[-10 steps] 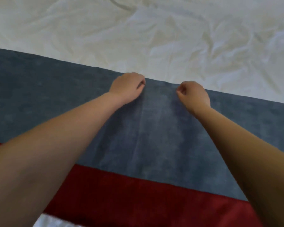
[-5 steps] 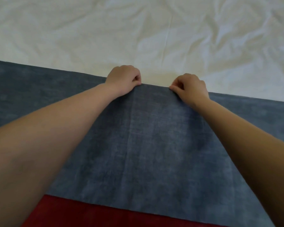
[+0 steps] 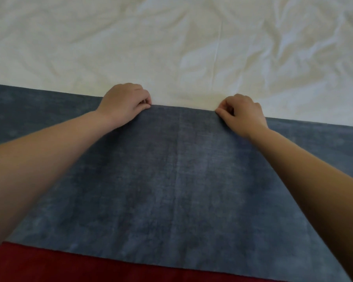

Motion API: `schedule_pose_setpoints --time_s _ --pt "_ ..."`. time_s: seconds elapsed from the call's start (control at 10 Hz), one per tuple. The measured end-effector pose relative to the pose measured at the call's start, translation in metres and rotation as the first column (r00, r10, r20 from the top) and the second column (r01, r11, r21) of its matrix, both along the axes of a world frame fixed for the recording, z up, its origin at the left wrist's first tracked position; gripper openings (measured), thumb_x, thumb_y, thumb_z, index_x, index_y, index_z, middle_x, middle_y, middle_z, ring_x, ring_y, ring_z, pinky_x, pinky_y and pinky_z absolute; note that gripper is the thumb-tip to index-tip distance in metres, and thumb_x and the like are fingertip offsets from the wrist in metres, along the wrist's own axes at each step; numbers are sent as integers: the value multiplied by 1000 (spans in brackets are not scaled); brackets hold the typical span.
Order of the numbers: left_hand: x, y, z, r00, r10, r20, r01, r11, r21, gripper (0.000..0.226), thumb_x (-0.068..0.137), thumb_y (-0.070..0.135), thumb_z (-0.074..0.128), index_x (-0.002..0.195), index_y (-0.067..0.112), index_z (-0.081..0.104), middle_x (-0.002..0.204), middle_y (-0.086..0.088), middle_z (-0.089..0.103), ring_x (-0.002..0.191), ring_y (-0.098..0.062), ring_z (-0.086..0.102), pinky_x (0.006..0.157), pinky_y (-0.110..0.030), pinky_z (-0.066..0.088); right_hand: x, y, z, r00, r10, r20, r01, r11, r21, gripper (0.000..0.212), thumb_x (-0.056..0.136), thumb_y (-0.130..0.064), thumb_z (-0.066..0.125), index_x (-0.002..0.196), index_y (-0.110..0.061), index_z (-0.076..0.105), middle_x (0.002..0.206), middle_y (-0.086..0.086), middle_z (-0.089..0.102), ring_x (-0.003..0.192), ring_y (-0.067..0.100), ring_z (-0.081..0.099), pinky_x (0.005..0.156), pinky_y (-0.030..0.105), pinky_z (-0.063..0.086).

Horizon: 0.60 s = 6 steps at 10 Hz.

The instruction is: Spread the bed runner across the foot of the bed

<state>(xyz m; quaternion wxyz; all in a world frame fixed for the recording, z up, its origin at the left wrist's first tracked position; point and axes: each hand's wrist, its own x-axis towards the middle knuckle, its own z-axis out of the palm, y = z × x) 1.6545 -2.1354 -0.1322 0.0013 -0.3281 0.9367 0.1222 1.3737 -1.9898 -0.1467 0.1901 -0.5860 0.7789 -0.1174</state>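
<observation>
On the white sheet, both hands' fingers pinch the runner's far edge.

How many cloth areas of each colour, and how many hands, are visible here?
white sheet: 1
blue-grey runner panel: 1
red band: 1
hands: 2, the left hand and the right hand, each pinching the panel's far edge
Total: 5
</observation>
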Motion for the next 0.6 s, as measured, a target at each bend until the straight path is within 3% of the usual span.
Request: schedule_pose_setpoints --time_s 0.2,0.4,0.5,0.6 --pt "2 -9 -8 999 50 -18 -48 997 63 10 90 23 59 87 16 66 90 -1 65 84 -22 57 72 -36 45 51 -31 -3 998 55 5 -55 998 -25 15 93 -38 52 85 -27 60 87 -8 53 85 15 49 79 33 34" --pt "-3 -16 -13 993 114 20 -115 986 116 14 92 26 56 86 18 66 93 0 65 85 -23 58 71 -34 43 62 -36 -10 992 16 -125 -14 1000 21 17 94 -32 50 89 -22 63 97 0 58 94 23 52 83 37 33" --pt "-9 -15 -1 984 115 136 -136 979 154 19 96 26 47 92 17 63 101 -4 64 88 -26 58 73 -36 45 70 -39 5 990 8 -143 14 989 149 20 95 -28 46 95 -18 63 102 6 60 98 29 53 82 38 36" --pt "-15 -12 21 981 112 157 -129 986 102 27 97 30 40 103 16 63 110 -9 62 96 -31 57 77 -38 46 72 -42 33 988 -5 -155 39 976 213 23 95 -30 46 105 -17 63 111 9 61 105 32 54 85 41 43"
